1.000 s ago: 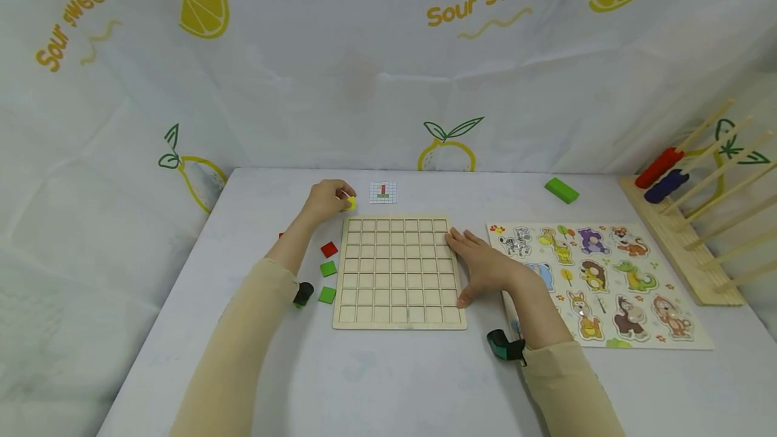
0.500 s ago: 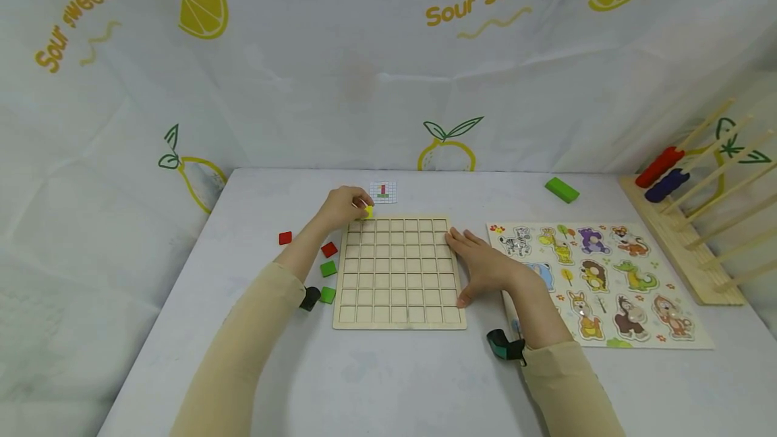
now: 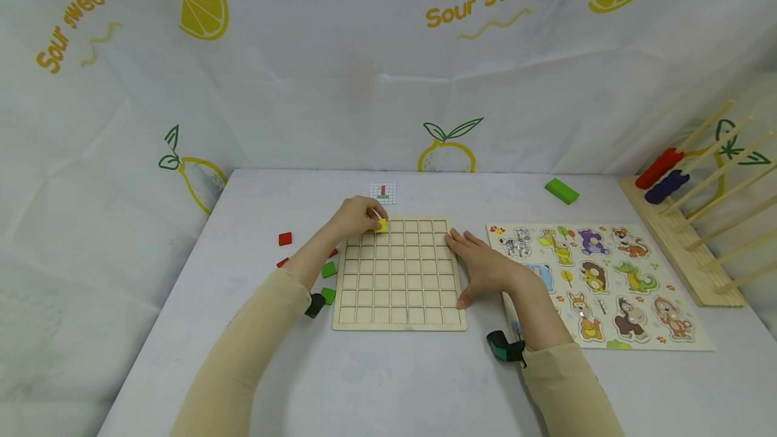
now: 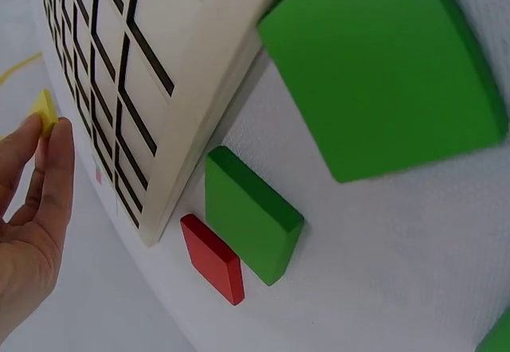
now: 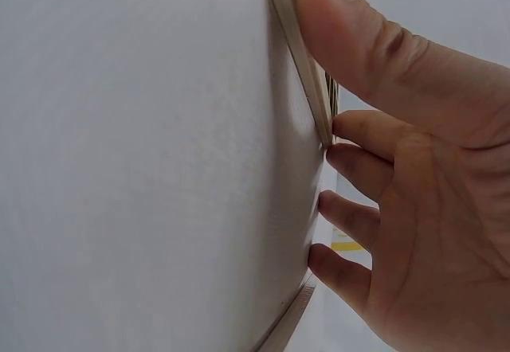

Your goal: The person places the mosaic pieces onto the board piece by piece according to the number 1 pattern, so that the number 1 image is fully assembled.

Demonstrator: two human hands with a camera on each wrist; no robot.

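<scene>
My left hand (image 3: pixel 358 216) pinches a small yellow square tile (image 3: pixel 382 225) between thumb and fingertips, close over the back row of a wooden grid board (image 3: pixel 397 282). In the left wrist view the yellow tile (image 4: pixel 46 109) shows tilted on edge. My right hand (image 3: pixel 488 267) lies along the board's right edge with fingers spread, thumb near the front corner; the right wrist view shows that thumb against the rim. Green tiles (image 3: pixel 328 270) and red tiles (image 3: pixel 284 239) lie left of the board, some partly hidden by my left arm.
A small printed card (image 3: pixel 384 193) with a coloured grid pattern lies behind the board. To the right are an animal puzzle board (image 3: pixel 658 275), a green block (image 3: pixel 562 191) and a wooden peg rack (image 3: pixel 674 241) with red and blue pieces on its dowels.
My left hand has moved right and nearer, carrying the yellow tile from beside the card to over the board's back row. The right hand has stayed in place.
</scene>
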